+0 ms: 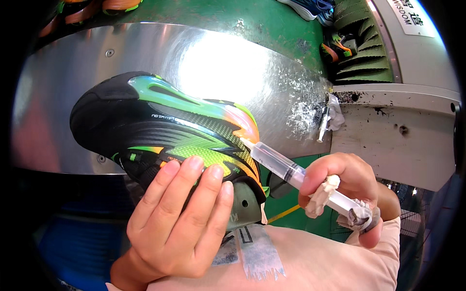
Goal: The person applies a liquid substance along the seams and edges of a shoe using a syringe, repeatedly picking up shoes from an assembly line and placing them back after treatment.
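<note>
A black running shoe (160, 116) with green, teal and orange parts lies tilted on its side, toe to the left. A grey-green shoe last (245, 203) fills its collar. My left hand (179, 223) grips the shoe from the near side, fingers along the upper; the thumb is hidden. In my right hand (349, 179) is a clear syringe (276, 162), its flange and plunger end wrapped in dirty whitish material. The syringe's tip meets the shoe at the orange heel part of the sole edge. My thumb is at the plunger end.
Beneath the shoe is a shiny metal table (58, 72). A second syringe (324, 125) lies at its right end, among white residue. Beyond runs a green surface (272, 34) with a blue shoe (310, 7). Another shoe (337, 46) sits beside green flaps (364, 53); a grey metal ledge (388, 136) stands right.
</note>
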`<action>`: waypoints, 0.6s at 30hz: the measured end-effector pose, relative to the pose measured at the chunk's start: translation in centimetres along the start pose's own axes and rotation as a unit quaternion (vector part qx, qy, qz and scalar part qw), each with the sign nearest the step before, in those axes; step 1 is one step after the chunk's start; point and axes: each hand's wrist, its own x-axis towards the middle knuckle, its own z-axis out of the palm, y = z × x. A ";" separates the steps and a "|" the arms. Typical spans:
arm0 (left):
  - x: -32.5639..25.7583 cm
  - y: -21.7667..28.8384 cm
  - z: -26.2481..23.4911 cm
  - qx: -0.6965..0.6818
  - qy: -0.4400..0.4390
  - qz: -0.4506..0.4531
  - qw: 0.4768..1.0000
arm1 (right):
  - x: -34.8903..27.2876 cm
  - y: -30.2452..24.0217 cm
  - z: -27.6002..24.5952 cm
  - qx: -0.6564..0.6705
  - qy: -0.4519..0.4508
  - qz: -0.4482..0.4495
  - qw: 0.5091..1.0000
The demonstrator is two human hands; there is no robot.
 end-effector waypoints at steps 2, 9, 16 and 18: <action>0.0 0.1 -0.4 0.011 -0.010 -0.011 1.000 | 0.1 0.9 -0.3 0.060 -0.010 -0.016 0.998; 0.2 1.2 -1.4 0.053 -0.059 -0.042 0.996 | -1.7 3.9 -0.6 0.234 0.083 0.019 0.969; 2.6 0.1 -2.9 0.082 -0.079 -0.040 0.993 | -2.5 8.6 0.6 0.380 0.067 -0.095 0.918; 3.3 -1.1 -3.1 0.071 -0.081 -0.023 0.994 | -2.4 9.6 1.1 0.414 0.070 -0.090 0.903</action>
